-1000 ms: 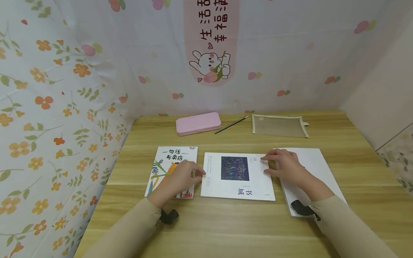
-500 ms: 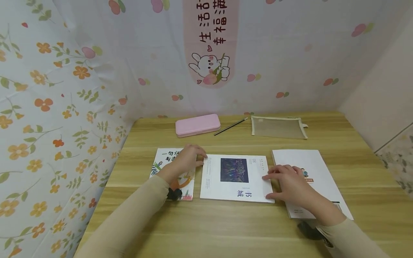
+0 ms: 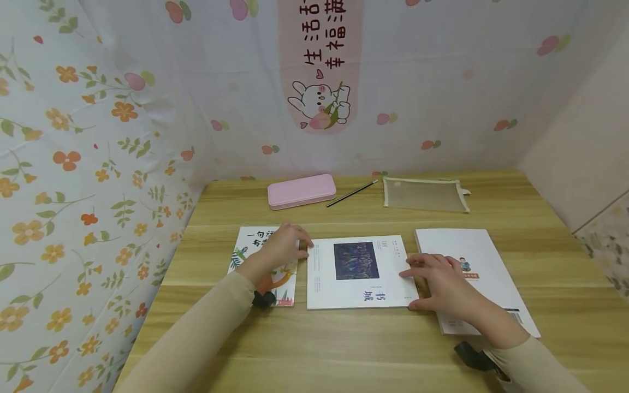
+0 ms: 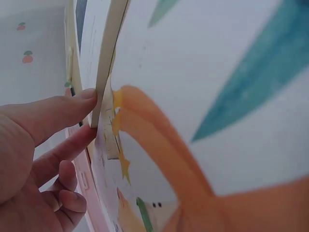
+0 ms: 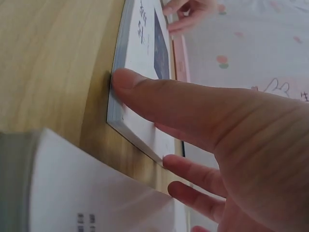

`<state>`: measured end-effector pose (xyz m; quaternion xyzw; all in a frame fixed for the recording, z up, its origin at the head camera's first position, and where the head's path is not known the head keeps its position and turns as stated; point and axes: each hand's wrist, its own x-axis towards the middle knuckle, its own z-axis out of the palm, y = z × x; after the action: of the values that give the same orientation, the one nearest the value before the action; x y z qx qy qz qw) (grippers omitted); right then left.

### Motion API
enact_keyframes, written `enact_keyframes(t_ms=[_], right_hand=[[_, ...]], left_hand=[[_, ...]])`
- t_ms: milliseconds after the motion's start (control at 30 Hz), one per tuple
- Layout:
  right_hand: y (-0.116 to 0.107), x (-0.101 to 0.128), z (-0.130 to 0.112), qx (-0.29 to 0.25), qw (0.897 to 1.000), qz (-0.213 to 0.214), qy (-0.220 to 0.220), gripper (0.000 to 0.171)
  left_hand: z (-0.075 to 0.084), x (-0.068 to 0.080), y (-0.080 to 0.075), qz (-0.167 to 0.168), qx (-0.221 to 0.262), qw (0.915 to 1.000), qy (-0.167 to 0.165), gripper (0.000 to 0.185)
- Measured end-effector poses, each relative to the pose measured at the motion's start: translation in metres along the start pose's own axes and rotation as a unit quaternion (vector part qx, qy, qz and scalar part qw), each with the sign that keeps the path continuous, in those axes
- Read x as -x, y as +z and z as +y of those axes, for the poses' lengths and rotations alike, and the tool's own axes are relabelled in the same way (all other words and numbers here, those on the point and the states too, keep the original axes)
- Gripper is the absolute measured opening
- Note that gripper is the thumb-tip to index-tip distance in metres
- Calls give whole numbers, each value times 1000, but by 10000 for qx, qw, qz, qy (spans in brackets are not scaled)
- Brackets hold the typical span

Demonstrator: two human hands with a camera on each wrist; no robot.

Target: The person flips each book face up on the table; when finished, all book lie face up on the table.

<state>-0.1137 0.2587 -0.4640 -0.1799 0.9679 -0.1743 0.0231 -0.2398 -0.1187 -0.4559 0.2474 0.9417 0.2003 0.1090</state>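
A white book with a dark square picture on its cover lies between the two hands in the head view. My left hand reaches over a colourful picture book, thumb and index fingertips at the white book's far left corner. In the left wrist view the thumb and index finger meet its edge. My right hand is at the opposite side, overlapping a larger white book. Its thumb rests on the near right corner of the middle book, in the right wrist view, with the other fingers spread.
Behind the books stand a pink pencil case, a dark pencil and a beige-edged mesh pouch. The wooden table runs back to a patterned curtain, with a flowered curtain along its left.
My left hand has moved from the middle of the white book's left edge to its far corner. The right hand has come nearer the front, and the book has turned slightly.
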Motion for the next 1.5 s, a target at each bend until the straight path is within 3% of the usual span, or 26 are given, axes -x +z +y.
enact_keyframes(t_ms=[433, 800, 1067, 1500], right_hand=[[-6, -15, 11, -334, 9993, -135, -67, 47], [-8, -28, 27, -364, 9992, 12, -193, 42], [-11, -39, 35, -546, 9979, -60, -333, 40], [-11, -60, 43, -265, 9982, 6, -543, 34]], left_hand=[[5, 25, 4, 74, -219, 9994, -239, 19], [6, 44, 13, 471, -820, 9952, 260, 17], [10, 57, 14, 312, -714, 9969, 142, 15], [13, 73, 16, 40, -338, 9977, 591, 15]])
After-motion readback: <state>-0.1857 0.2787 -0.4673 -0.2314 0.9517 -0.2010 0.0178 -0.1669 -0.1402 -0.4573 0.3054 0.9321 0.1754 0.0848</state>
